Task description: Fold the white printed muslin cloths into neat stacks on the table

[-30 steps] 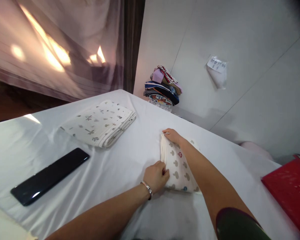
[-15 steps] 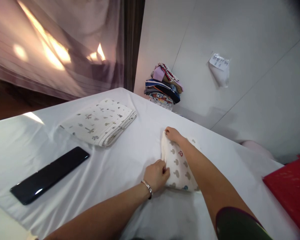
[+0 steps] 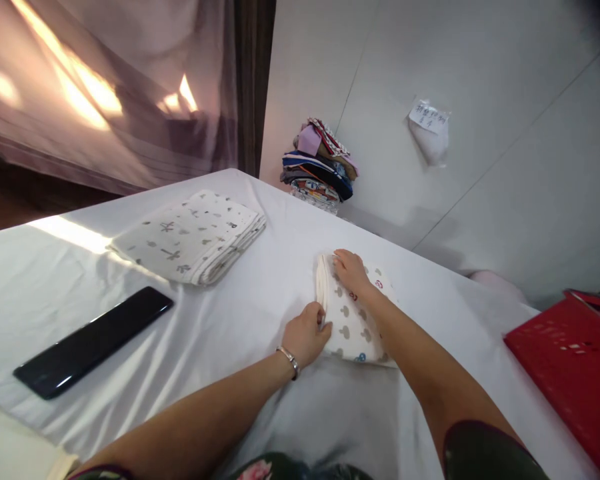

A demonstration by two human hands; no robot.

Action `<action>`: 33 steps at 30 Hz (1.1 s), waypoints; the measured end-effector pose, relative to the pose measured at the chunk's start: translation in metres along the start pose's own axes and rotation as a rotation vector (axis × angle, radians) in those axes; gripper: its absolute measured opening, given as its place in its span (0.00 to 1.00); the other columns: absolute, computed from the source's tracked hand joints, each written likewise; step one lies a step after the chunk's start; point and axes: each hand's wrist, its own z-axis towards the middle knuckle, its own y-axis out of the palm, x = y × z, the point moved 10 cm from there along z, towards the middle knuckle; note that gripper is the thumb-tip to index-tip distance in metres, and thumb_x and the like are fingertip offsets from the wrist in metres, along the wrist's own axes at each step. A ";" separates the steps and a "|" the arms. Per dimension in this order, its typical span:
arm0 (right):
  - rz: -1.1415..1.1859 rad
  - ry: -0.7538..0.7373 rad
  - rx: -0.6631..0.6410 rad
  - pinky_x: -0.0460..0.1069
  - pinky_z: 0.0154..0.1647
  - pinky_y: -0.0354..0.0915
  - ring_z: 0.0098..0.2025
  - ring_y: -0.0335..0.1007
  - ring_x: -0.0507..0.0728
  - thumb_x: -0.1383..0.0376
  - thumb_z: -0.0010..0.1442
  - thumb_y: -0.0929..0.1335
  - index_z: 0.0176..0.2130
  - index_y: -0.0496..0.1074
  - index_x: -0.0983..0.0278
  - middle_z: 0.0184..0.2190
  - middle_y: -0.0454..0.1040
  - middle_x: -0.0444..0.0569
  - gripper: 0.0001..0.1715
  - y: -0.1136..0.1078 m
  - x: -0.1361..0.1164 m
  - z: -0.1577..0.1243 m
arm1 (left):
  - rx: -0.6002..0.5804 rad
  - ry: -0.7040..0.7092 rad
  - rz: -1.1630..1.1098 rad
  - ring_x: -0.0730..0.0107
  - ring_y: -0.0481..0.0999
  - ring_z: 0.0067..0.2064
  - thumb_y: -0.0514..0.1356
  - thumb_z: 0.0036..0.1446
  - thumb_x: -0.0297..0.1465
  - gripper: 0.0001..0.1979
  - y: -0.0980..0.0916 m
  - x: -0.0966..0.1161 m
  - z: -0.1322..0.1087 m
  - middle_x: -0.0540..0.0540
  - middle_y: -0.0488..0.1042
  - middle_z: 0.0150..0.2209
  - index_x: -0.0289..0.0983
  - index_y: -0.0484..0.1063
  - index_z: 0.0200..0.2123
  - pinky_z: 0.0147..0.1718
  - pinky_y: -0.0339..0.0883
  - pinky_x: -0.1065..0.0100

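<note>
A small folded white cloth with grey mushroom prints [image 3: 355, 320] lies on the white-covered table [image 3: 230, 333]. My left hand [image 3: 307, 333], a bracelet at its wrist, has its fingers curled against the cloth's near left edge. My right hand [image 3: 350, 272] rests on top of the cloth's far end with the fingers bent and pressed onto the fabric. A larger folded white cloth with small grey prints [image 3: 193, 233] lies apart, further left on the table.
A long black flat object [image 3: 93, 341] lies at the left front of the table. A stack of colourful folded fabrics [image 3: 317, 173] stands at the far edge against the wall. A red perforated crate [image 3: 575, 373] is at the right. A paper-labelled bag [image 3: 430, 130] hangs on the wall.
My right hand has shifted from the cloth's far left corner onto its top. The left hand has slid a little along the folded edge. The view has shifted slightly.
</note>
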 end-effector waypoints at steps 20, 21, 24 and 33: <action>0.017 0.146 -0.168 0.61 0.61 0.37 0.65 0.34 0.59 0.54 0.61 0.57 0.59 0.57 0.62 0.64 0.47 0.52 0.29 -0.008 0.037 -0.094 | -0.014 -0.098 -0.089 0.67 0.72 0.40 0.57 0.49 0.37 0.19 -0.007 -0.005 0.003 0.46 0.69 0.47 0.40 0.61 0.45 0.35 0.60 0.68; -0.004 0.177 -0.174 0.61 0.61 0.38 0.65 0.35 0.59 0.54 0.61 0.58 0.59 0.58 0.61 0.64 0.47 0.52 0.29 -0.009 0.048 -0.104 | -0.025 -0.096 -0.089 0.66 0.72 0.41 0.56 0.50 0.37 0.20 -0.006 -0.005 0.003 0.45 0.67 0.50 0.40 0.60 0.47 0.36 0.61 0.68; -0.017 0.263 -0.170 0.60 0.62 0.39 0.65 0.37 0.58 0.55 0.60 0.58 0.58 0.58 0.59 0.64 0.46 0.49 0.28 -0.012 0.078 -0.127 | -0.057 -0.076 -0.071 0.64 0.72 0.43 0.56 0.50 0.38 0.23 -0.003 -0.002 0.003 0.43 0.65 0.52 0.40 0.59 0.50 0.37 0.61 0.67; 0.295 0.580 0.127 0.55 0.61 0.50 0.61 0.51 0.59 0.54 0.56 0.63 0.57 0.61 0.62 0.60 0.55 0.50 0.32 -0.042 0.124 -0.163 | -0.078 -0.061 -0.031 0.59 0.71 0.46 0.54 0.50 0.40 0.29 -0.004 -0.002 0.004 0.40 0.63 0.54 0.37 0.55 0.55 0.40 0.61 0.64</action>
